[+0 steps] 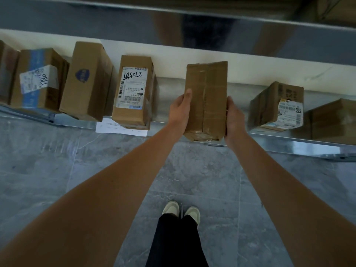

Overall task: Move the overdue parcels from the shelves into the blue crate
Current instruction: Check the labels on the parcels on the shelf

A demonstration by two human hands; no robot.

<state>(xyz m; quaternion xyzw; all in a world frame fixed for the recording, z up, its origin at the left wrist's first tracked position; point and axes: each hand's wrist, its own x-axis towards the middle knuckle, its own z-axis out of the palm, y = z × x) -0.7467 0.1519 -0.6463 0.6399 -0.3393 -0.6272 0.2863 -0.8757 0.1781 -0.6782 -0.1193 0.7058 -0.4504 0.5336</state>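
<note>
Standing at the bottom of the frame on the grey tile floor (57, 160) you've got pale shoes (181, 210) and dark trousers, both bare arms stretched up toward the middle. Left hand (180, 110) and right hand (234, 120) are clamped on either side of a plain taped parcel (207, 101), left thumb lying over its top face, the other fingers tucked out of sight. It's at the front edge of the low metal shelf (289, 145), can't tell if it's lifted or resting. Left of it on the shelf there's a box with a handwritten label (133, 91), then a box with a blue logo (86, 79), then a blue-taped one (38, 79). A labelled box (277, 106) sits at the right. No blue crate showing.
</note>
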